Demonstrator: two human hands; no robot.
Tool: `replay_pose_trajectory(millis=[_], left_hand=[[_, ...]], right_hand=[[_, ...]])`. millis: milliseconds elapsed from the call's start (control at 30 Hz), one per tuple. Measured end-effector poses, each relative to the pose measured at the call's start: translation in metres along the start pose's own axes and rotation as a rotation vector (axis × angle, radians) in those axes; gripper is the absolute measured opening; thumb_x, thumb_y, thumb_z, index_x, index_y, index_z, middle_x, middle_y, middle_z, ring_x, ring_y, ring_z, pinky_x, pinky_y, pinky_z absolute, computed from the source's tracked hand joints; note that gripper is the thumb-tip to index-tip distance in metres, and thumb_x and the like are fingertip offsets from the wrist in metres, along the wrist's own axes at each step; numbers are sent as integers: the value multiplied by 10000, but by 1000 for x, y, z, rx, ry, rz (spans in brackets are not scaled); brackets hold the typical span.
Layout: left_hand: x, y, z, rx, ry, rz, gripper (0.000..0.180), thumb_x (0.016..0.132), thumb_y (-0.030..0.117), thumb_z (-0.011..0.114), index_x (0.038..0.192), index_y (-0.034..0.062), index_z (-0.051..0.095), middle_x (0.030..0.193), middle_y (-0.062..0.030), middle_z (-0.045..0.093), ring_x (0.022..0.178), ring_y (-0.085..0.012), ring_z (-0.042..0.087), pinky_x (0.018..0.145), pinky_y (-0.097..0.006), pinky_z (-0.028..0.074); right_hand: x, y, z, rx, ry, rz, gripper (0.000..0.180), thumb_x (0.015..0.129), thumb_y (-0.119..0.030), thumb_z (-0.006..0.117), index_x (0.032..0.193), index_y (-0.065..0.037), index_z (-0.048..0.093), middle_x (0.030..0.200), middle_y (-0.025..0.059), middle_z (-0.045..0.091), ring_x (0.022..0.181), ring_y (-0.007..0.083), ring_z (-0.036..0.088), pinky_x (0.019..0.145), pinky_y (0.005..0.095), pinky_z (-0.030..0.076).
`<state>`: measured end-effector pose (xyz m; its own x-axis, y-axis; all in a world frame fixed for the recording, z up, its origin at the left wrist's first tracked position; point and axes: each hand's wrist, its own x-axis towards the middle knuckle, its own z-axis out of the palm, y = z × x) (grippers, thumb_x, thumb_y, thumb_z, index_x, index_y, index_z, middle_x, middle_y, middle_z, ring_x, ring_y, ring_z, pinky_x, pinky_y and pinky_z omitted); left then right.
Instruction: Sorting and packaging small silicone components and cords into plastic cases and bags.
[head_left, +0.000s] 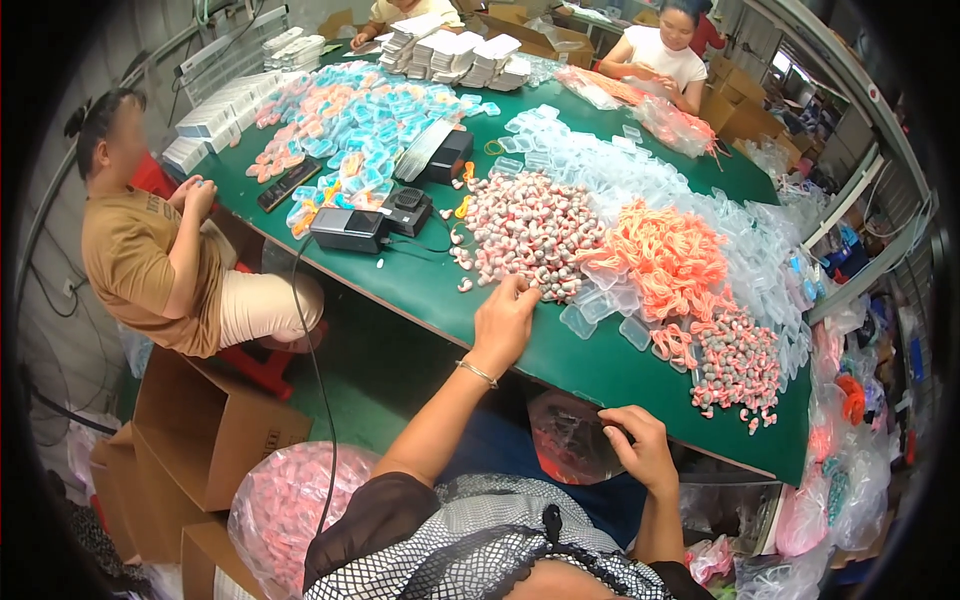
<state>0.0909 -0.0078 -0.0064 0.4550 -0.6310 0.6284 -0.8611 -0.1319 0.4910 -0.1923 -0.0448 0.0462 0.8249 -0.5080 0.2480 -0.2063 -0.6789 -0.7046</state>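
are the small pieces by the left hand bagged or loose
Loose: the pink-grey pieces lie heaped on the green table, no bag around them; the left hand is at their near edge.

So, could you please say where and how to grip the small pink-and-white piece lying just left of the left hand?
Probably pinch the small piece across its rounded body from the near left: it lies at the outer edge of the pile, with green tabletop showing on that side.
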Motion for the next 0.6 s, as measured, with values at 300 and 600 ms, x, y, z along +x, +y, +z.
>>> replay_pose_trajectory(millis=[300, 600], left_hand=[[-17, 28, 7, -365, -119, 221, 153, 834, 44, 670, 984, 68, 646, 1006, -91, 635, 920, -302, 637, 769, -395, 534], [-22, 29, 15, -370, -251, 225, 117, 842, 87, 675, 948, 50, 642, 938, -95, 612, 889, -298, 601, 767, -400, 511]], right_hand=[[27, 17, -8, -144, 242, -89, 152, 843, 32, 657, 988, 4, 692, 889, 147, 690, 804, 289, 663, 719, 356, 515], [38, 49, 10, -226, 328, -44, 133, 825, 5, 668, 954, -18, 693, 877, 134, 670, 822, 318, 629, 743, 399, 500]])
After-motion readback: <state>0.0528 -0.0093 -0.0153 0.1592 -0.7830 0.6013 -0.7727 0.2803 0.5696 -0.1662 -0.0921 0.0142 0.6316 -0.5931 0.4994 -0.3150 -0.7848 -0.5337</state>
